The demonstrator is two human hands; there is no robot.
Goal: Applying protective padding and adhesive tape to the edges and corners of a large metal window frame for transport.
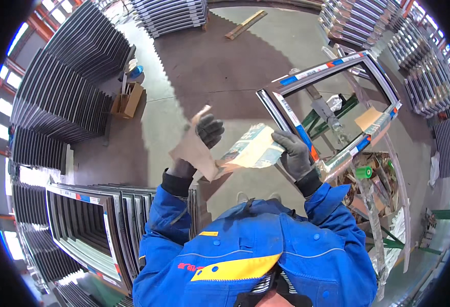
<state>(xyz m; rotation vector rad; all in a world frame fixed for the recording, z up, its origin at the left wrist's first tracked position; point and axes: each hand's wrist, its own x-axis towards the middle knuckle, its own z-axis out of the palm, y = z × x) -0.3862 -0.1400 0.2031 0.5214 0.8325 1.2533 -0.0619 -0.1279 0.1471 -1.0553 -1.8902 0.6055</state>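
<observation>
My left hand (209, 131), in a dark grey glove, has its fingers curled at the edge of a plain brown piece of cardboard (190, 152). My right hand (292, 153), gloved the same way, pinches the right end of a printed cream-and-teal piece of cardboard (253, 149). The two pieces meet in front of my chest; whether they are joined I cannot tell. Just right of my right hand stands a dark window frame (332, 66) with blue, white and red tape along its edges. Folded cardboard (374, 124) wraps its right side.
Beneath the frame are scraps of cardboard (378, 197) and a green roll (363, 172). Stacked frames (84, 197) stand close at my left, with more stacks (56, 110) behind. An open cardboard box (128, 100) sits on the floor at left. A wooden strip (246, 24) lies farther ahead.
</observation>
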